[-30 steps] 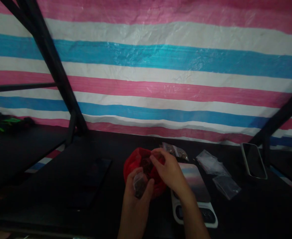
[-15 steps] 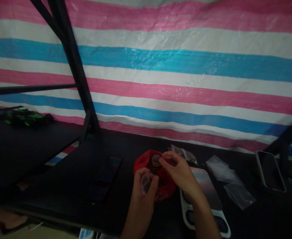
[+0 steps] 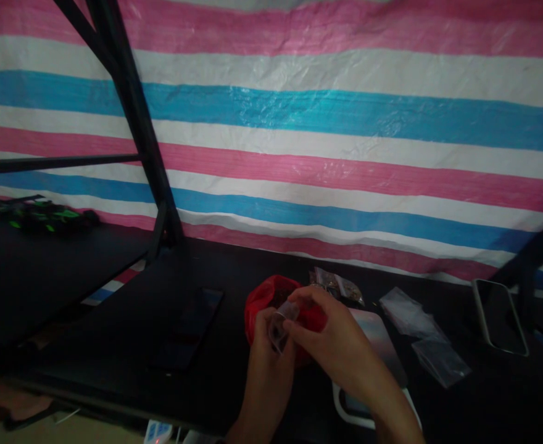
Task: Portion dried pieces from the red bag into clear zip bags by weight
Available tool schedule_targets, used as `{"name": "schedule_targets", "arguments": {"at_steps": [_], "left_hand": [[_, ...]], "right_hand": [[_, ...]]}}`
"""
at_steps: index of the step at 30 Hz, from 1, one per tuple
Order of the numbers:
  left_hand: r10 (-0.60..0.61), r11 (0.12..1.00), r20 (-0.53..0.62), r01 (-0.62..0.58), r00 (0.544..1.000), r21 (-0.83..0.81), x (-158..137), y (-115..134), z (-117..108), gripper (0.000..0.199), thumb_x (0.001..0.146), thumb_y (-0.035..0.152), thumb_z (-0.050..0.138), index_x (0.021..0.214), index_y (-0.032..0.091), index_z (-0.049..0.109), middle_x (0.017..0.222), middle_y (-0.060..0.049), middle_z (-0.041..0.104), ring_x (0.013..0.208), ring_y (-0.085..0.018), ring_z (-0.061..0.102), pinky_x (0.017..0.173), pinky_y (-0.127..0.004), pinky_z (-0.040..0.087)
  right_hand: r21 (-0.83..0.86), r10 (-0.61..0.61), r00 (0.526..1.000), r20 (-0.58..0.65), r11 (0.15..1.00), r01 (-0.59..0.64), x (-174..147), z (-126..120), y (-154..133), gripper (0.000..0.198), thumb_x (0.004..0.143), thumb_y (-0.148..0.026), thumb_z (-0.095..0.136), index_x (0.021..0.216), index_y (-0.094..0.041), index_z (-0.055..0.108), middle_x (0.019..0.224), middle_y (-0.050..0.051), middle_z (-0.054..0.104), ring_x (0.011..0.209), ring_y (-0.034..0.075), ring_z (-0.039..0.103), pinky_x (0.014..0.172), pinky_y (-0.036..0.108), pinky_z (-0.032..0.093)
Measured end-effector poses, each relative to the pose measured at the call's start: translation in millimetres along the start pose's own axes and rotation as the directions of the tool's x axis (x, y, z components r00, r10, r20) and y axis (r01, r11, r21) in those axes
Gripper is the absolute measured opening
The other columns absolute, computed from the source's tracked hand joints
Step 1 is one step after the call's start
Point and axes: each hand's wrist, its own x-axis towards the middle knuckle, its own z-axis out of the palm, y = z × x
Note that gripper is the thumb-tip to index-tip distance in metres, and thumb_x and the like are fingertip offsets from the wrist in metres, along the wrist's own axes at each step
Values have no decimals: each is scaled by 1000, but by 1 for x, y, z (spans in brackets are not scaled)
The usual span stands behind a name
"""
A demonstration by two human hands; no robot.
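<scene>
My left hand [image 3: 271, 351] is closed around a small clear plastic bag [image 3: 277, 333], its mouth held open. My right hand [image 3: 315, 317] pinches a small clear cup [image 3: 292, 308], tipped against that mouth; whatever is inside the cup is too dark to make out. Both hands are above an open red plastic bag [image 3: 261, 301] with small dark brownish bits inside, partly hidden by my hands. Beside it, under my right forearm, lies a white kitchen scale [image 3: 368, 324] with a metal top.
Filled small clear bags [image 3: 345, 288] lie behind the scale. Flat clear bags [image 3: 414, 314] are spread to its right, near a phone [image 3: 500, 317]. A dark phone-like slab [image 3: 190, 330] lies left. A black frame post [image 3: 137, 123] stands before a striped sheet [image 3: 345, 135].
My right hand has brought the cup from over the red bag toward me and left, tipping it at the small clear bag's mouth. My left hand has risen slightly to meet it.
</scene>
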Motion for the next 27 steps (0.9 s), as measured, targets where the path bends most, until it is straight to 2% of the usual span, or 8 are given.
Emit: {"name": "schedule_targets", "arguments": {"at_steps": [3, 7, 10, 14, 17, 19, 23, 27], "left_hand": [[8, 999, -22, -7, 1000, 53, -1, -1, 1, 37, 87, 36, 72, 116, 24, 53, 103, -4, 68, 83, -21, 70, 70, -33, 56], [82, 993, -52, -77, 995, 91, -1, -4, 2, 42, 83, 32, 76, 119, 23, 55, 113, -8, 69, 97, -24, 71, 82, -37, 57], [77, 996, -46, -75, 996, 50, -1, -3, 5, 43, 86, 36, 75, 122, 23, 54, 114, -9, 71, 98, -25, 73, 85, -39, 57], [68, 998, -35, -68, 997, -14, 0, 2, 9, 41, 90, 42, 73, 121, 23, 54, 110, -8, 72, 95, -24, 74, 83, -38, 58], [57, 998, -40, -57, 998, -12, 1, 4, 9, 41, 90, 42, 72, 120, 23, 54, 109, -7, 71, 94, -23, 74, 83, -38, 58], [64, 998, -71, -63, 995, 3, 1, 3, 9, 39, 89, 43, 73, 116, 23, 53, 105, -5, 70, 90, -22, 73, 81, -36, 57], [117, 992, -112, -111, 987, 52, 2, 2, 10, 33, 91, 43, 71, 110, 26, 51, 92, 1, 63, 82, -18, 67, 77, -32, 54], [167, 984, -136, -155, 977, 91, 1, 6, 10, 30, 90, 34, 69, 112, 26, 51, 90, 3, 59, 83, -16, 66, 81, -31, 54]], "right_hand": [[-61, -6, 1000, -23, 998, 5, -3, -1, -1, 30, 82, -11, 76, 108, -28, 74, 111, 0, 73, 107, 21, 67, 98, 38, 48], [-83, -62, 998, -5, 995, 62, -6, -1, -6, 34, 81, -4, 73, 105, -30, 73, 112, -2, 72, 107, 19, 66, 96, 34, 48], [-21, -137, 990, 21, 990, 138, -7, -1, -9, 41, 79, 1, 73, 104, -32, 72, 113, -6, 71, 107, 15, 65, 96, 28, 48], [17, -170, 985, 12, 985, 170, -8, -1, -10, 45, 77, 3, 72, 103, -33, 71, 110, -8, 71, 105, 13, 66, 95, 25, 49], [31, -177, 984, -11, 984, 177, -7, -2, -7, 40, 79, -1, 73, 104, -33, 73, 110, -7, 73, 106, 14, 68, 95, 26, 50], [44, -165, 983, -78, 985, 168, -3, -2, -2, 33, 81, -7, 75, 105, -31, 73, 110, -4, 74, 106, 17, 69, 97, 29, 51], [102, -52, 975, -217, 992, 75, 8, 2, 18, 24, 83, -24, 78, 106, -24, 71, 105, 3, 75, 97, 22, 71, 93, 37, 55], [64, 22, 983, -182, 998, -11, 18, 9, 40, 18, 88, -31, 72, 103, -21, 71, 105, 7, 76, 100, 26, 72, 96, 43, 54]]}}
